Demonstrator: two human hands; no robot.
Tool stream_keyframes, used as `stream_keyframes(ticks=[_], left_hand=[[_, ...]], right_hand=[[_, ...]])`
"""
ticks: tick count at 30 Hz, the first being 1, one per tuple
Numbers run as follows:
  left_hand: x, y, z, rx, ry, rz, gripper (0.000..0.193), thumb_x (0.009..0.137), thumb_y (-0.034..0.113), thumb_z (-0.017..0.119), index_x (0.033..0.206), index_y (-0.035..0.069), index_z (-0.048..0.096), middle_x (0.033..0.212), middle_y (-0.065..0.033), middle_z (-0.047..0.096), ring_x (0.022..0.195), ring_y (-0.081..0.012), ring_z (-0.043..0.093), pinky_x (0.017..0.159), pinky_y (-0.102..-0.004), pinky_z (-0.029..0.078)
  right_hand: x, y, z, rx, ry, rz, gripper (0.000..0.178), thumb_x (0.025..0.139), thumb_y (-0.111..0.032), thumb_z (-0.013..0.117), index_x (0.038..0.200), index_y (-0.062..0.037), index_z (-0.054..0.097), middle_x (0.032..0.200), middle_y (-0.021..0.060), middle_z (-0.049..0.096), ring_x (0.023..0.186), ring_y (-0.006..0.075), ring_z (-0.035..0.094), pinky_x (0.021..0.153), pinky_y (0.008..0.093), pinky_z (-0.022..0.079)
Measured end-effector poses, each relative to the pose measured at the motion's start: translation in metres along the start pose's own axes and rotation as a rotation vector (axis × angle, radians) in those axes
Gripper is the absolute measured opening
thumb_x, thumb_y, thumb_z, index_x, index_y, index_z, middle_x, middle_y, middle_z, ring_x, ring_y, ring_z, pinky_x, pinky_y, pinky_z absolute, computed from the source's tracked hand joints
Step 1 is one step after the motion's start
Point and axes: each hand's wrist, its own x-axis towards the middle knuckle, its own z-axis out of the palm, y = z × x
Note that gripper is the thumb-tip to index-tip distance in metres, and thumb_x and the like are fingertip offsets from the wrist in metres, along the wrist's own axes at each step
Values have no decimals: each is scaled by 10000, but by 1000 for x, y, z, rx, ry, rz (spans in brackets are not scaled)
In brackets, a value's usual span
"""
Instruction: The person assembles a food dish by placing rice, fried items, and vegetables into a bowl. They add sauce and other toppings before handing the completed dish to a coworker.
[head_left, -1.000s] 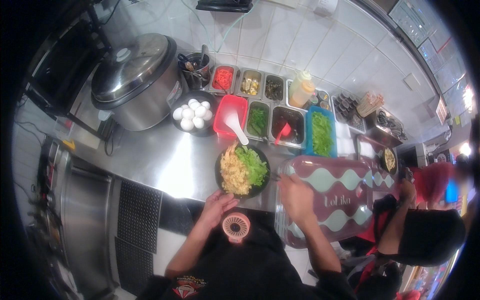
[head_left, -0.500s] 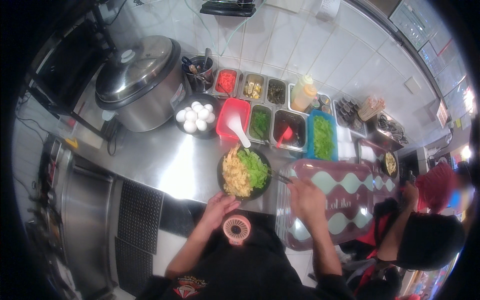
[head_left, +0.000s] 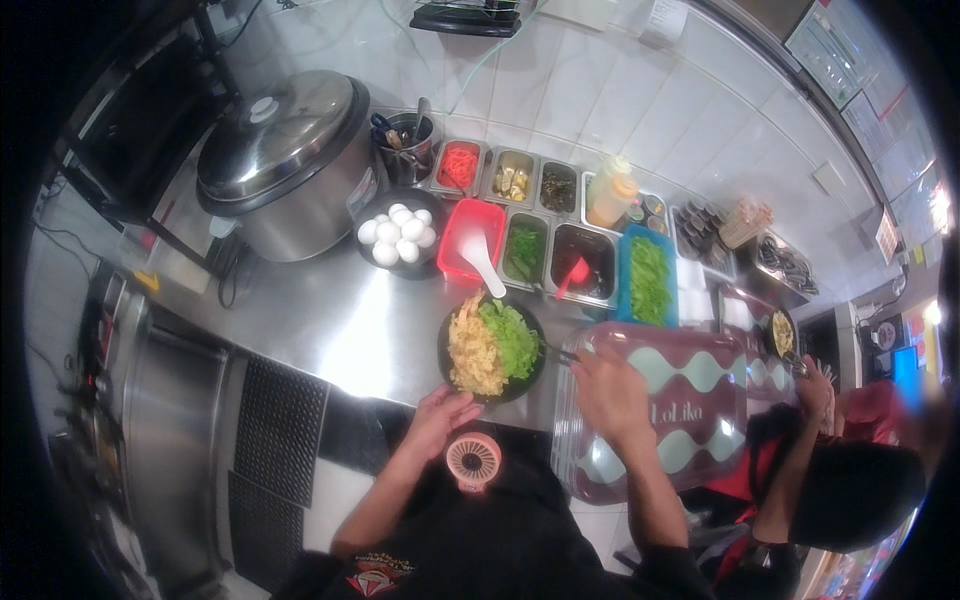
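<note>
Two hands frame the black bowl (head_left: 492,350) of egg and greens. My left hand (head_left: 442,415) rests open-fingered against its near rim, steadying it; my right hand (head_left: 608,385) pinches thin tongs (head_left: 558,352), tips reaching its right edge.

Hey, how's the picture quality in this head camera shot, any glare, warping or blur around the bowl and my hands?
Head view: strong fisheye, the steel counter and tiled wall bow toward a black rim; overhead light glares off the counter and cooker lid; the black bowl and left hand read fairly sharp, the right hand slightly soft; far right edge is blurred and washed out.
</note>
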Motion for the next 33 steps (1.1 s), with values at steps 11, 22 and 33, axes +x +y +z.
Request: stream_keyframes(ticks=[11,22,33], left_hand=[[-5,3,11,17,37,17,107,898,62,605,975,11,552,1014,-96,597,938,-209,640,875,-311,554],[-13,5,6,18,128,18,161,881,39,599,1019,-12,535,1001,-101,583,885,-190,620,872,-325,553],[-33,10,-22,197,153,-47,144,887,39,620,1009,-27,580,911,-103,639,805,-197,665,721,-304,576]], right_hand=[[42,114,-11,-152,370,315,278,924,-246,523,1077,-30,609,985,223,625,886,408,618,748,491,495],[144,167,33,-64,232,154,341,841,-294,648,1027,-9,640,992,207,650,950,399,610,810,480,489],[279,185,89,242,387,364,854,657,-439,798,1285,14,435,1200,223,572,1142,401,517,961,497,399]])
